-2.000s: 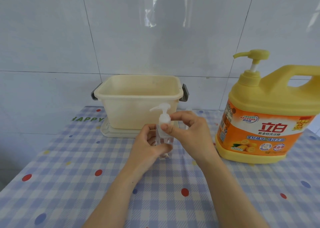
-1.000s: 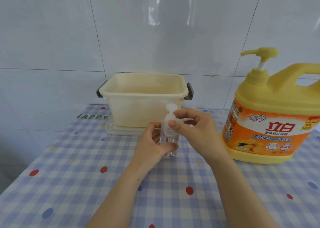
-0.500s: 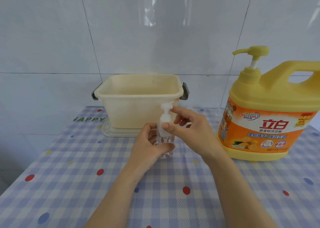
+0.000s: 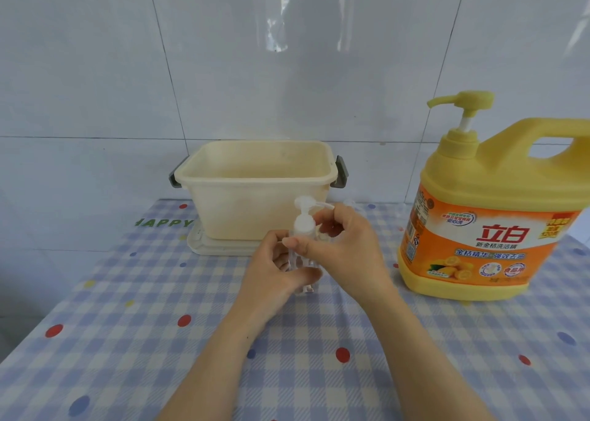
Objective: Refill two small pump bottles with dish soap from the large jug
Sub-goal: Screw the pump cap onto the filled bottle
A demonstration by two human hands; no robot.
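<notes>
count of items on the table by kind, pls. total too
Small pump bottle: 1, held by left hand and right hand
Large jug: 1
Cream tub: 1
Lid under the tub: 1
Total: 4
A clear shape behind the right hand is too hidden to count.

Single head-worn wide-angle view, facing forward and down, tiled wall [image 4: 95, 69] square ahead, checked table [image 4: 127, 356] across lower half, left hand [image 4: 274, 272] and right hand [image 4: 346, 254] close, centre frame
</notes>
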